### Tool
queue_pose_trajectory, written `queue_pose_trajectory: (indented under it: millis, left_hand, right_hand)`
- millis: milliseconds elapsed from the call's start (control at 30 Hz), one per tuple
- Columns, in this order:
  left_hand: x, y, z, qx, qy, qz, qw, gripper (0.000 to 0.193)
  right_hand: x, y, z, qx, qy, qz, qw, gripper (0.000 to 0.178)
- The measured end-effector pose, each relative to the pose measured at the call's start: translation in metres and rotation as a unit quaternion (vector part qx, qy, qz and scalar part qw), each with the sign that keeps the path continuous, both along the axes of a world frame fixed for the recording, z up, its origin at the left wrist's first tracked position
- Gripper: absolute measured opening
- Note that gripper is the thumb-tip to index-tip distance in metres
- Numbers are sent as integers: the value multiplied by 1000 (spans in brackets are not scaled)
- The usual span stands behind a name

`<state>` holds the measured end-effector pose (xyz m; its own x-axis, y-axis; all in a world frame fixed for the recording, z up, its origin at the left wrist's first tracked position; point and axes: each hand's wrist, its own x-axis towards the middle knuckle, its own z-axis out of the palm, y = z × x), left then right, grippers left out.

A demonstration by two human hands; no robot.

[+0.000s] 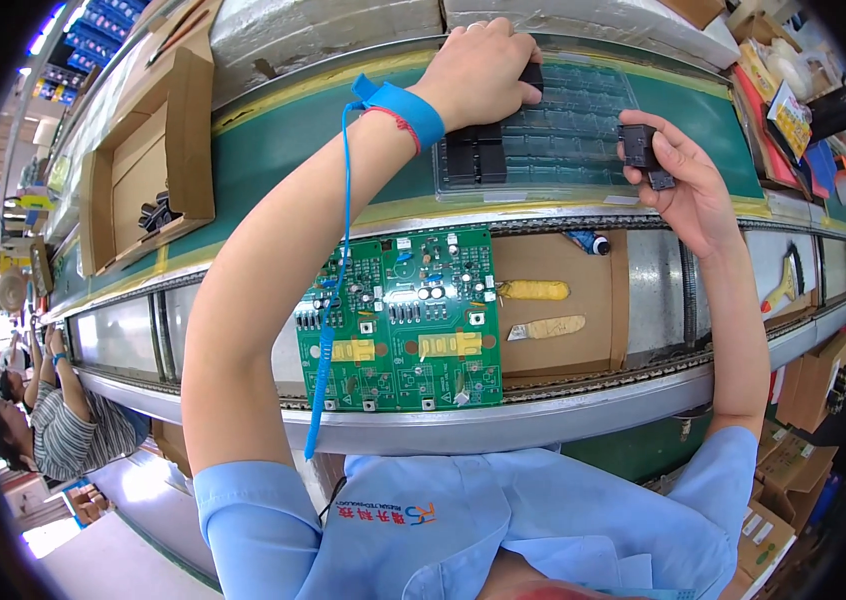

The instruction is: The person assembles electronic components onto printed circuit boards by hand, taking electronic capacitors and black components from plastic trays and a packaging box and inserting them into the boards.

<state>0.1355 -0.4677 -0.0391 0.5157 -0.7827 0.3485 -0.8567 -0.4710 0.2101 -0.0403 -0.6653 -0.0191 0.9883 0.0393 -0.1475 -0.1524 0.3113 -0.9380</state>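
Right hand [688, 185] holds black components [638, 146] at the right end of a clear plastic tray [573, 130]; left hand [478, 72] pinches a black block [533, 80] at its far side. Step looks like sorting blocks at the tray, next move likely wanting a clean lift over its ribs. Green tabletop [283, 145] open leftward to the cardboard box [198, 150]; metal rail [563, 222] bounds the near side.
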Motion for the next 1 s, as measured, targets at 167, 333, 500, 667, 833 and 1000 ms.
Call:
queue_pose_trajectory:
  millis: [167, 333, 500, 667, 833, 1000]
  left_hand:
    - [20, 12, 11, -168, 193, -16, 967, 36]
    - [11, 63, 54, -492, 697, 16, 521, 25]
    - [14, 115, 39, -559, 684, 24, 467, 25]
    - [18, 150, 20, -577, 694, -18, 430, 26]
    - [-1, 175, 36, -583, 626, 24, 518, 24]
    - [-40, 191, 50, -519, 608, 87, 594, 31]
  right_hand:
    - [1, 2, 1, -1, -2, 10, 1000, 38]
    - [0, -1, -1, -5, -1, 1, 1000, 39]
    - [0, 4, -2, -39, -9, -20, 999, 44]
    - [-9, 27, 4, -89, -18, 72, 993, 45]
    - [-20, 74, 13, -115, 5, 164, 980, 42]
    - [-52, 111, 23, -236, 43, 235, 942, 35]
